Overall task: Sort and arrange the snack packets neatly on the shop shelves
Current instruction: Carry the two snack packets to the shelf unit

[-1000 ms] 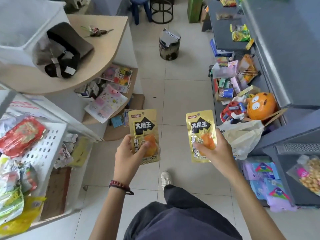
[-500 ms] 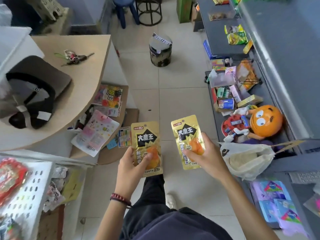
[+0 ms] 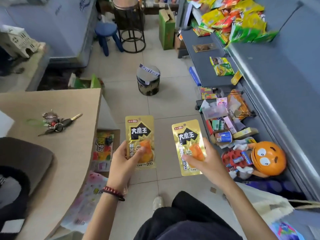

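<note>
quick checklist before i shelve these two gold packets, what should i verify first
1. Left hand grip on the left gold packet: thumb across its front, ok.
2. Right hand grip on the right gold packet: thumb across its front, ok.
3. Both packets the same kind: same black and gold print, ok.
4. Bare room on the grey shelf: an open stretch beside the green packets, ok.
5. Where matching gold packets belong: none seen on the shelves, cannot tell.
6. Neatness of the snack pile above: jumbled, not ok.
</note>
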